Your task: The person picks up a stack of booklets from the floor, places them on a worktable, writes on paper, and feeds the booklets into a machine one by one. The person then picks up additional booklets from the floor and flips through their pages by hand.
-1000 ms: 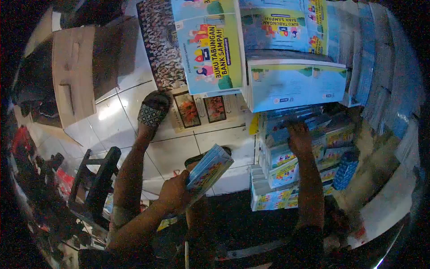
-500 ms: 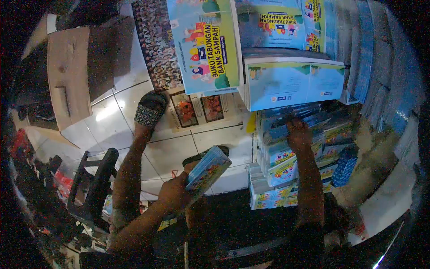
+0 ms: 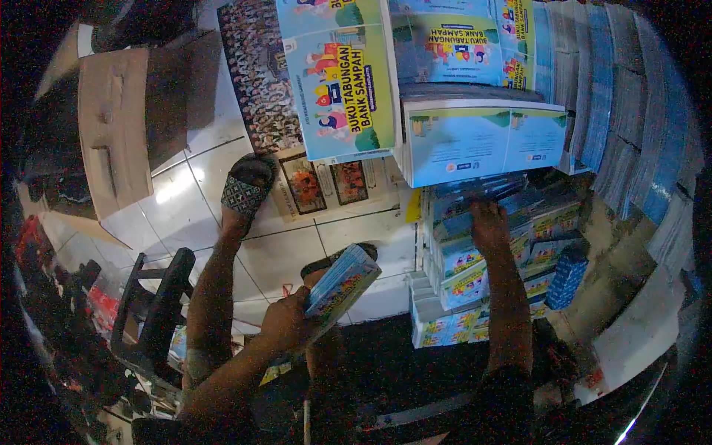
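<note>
My left hand [image 3: 288, 319] is closed around a thick bundle of booklets [image 3: 345, 282] with blue edges and a colourful cover, held tilted above the floor. On the right, my right hand [image 3: 491, 226] reaches onto the top of the stacked booklets [image 3: 467, 259]. Its fingers look extended over the top, though shadow blurs the tips. These stacks stand in several piles, with blue and yellow-green covers facing me. Just beyond that hand is a large pile of uncut printed sheets [image 3: 482, 144] marked "BUKU TABUNGAN BANK SAMPAH".
Another printed pile [image 3: 345, 81] stands at the top centre, beside a group-photo poster [image 3: 259, 74]. A cardboard box [image 3: 115, 126] and a black stool [image 3: 156, 304] are at left. A sandalled foot [image 3: 248, 185] rests on white tiles [image 3: 282, 252]. Tall paper stacks [image 3: 627, 111] line the right.
My right hand has shifted slightly left and down over the stack top. My left hand keeps the bundle in almost the same place.
</note>
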Available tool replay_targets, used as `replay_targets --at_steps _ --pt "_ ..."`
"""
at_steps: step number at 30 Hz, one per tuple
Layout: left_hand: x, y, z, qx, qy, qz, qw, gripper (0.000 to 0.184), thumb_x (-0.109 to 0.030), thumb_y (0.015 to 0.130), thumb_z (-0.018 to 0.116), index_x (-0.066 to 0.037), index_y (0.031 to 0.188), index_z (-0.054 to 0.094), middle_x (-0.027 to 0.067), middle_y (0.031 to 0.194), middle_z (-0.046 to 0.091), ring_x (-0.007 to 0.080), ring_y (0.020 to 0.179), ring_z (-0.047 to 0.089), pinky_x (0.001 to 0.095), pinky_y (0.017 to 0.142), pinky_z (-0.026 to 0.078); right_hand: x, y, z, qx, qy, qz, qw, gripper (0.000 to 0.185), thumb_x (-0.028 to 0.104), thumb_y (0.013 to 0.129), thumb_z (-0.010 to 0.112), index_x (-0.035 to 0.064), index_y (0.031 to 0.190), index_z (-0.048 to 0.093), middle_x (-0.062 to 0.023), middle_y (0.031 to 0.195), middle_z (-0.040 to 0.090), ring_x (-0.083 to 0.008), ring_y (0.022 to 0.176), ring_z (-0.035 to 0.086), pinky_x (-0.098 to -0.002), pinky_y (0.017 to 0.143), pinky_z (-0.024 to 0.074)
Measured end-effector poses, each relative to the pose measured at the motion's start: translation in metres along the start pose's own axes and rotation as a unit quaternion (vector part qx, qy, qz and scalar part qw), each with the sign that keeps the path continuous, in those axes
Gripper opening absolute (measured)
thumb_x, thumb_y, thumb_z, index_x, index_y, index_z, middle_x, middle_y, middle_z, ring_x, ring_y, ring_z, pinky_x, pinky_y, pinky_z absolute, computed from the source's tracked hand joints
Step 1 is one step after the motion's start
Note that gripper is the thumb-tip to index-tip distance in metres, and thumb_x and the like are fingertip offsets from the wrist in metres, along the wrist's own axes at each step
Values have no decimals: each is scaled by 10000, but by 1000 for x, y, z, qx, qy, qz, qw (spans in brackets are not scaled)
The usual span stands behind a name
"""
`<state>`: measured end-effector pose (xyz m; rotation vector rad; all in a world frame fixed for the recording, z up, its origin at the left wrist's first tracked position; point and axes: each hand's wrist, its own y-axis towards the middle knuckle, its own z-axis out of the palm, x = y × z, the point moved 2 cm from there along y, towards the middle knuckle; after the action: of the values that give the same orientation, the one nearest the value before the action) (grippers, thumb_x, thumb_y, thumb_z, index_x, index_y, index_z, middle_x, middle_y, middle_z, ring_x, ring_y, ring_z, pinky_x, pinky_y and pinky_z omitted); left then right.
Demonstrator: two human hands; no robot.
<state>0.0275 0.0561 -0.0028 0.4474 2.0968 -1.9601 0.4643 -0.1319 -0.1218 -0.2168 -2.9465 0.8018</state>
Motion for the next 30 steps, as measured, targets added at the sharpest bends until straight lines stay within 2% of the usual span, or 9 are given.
replay_targets --at_steps 3,9,12,18,20,24,26,27,30 --pt "-6 -2 -3 7 4 -14 1000 537 -352 749 756 -46 1112 506 229 884 679 416 822 678 496 712 544 2 -2 -3 100 -117 -5 988 557 58 734 623 46 1278 507 -145 1257 571 -338 1097 548 -493 957 423" --pt "6 -4 4 -25 -19 11 999 502 -308 752 741 -35 1099 502 226 876 674 423 810 672 497 703 541 0 12 8 97 -122 -2 988 528 102 766 597 38 1284 512 -135 1267 570 -320 1112 541 -474 942 437" --pt "6 -3 3 -25 -16 15 999 488 -289 752 732 -29 1095 500 230 871 669 423 811 669 501 706 539 10 8 -3 -8 -157 -44 987 529 116 761 597 48 1278 511 -133 1276 564 -316 1113 544 -460 939 443" --pt "-1 -4 -2 -8 -12 -5 1000 468 -284 757 724 -35 1084 499 237 884 663 426 817 665 514 712 531 18 2 -32 18 -163 -21 986 429 108 786 560 79 1214 551 -112 1252 564 -311 1116 533 -449 943 438" --pt "2 -3 -2 -5 -15 -9 1000 465 -286 760 723 -38 1083 498 235 883 662 429 811 663 517 707 529 -6 -2 -10 145 -108 0 984 424 84 804 540 86 1229 553 -116 1242 563 -339 1147 515 -480 980 407" --pt "9 -3 7 -6 -1 2 1000 469 -291 763 723 -57 1098 493 234 870 659 434 814 661 516 710 527 -55 -7 14 151 93 52 983 425 63 830 505 78 1252 549 -133 1241 561 -344 1173 510 -509 1011 386" --pt "13 -2 9 -20 -10 15 1000 470 -290 761 725 -65 1102 492 233 868 658 436 813 660 514 714 527 -81 -30 57 -114 -196 -149 962 410 70 848 495 81 1252 564 -131 1251 565 -316 1193 511 -512 1046 361" --pt "19 1 14 -4 4 -2 1000 486 -285 757 727 -64 1120 492 232 884 661 438 819 659 513 722 526 -73 -22 48 -119 -196 -148 962 410 70 848 495 81 1252 564 -131 1251 565 -316 1193 511 -512 1046 361" --pt "28 3 18 -1 3 9 1000 519 -276 756 731 -60 1161 490 232 914 667 440 821 658 511 731 525 -44 6 7 129 -290 -82 945 409 87 861 495 88 1263 570 -122 1331 543 -291 1231 500 -517 1075 342"
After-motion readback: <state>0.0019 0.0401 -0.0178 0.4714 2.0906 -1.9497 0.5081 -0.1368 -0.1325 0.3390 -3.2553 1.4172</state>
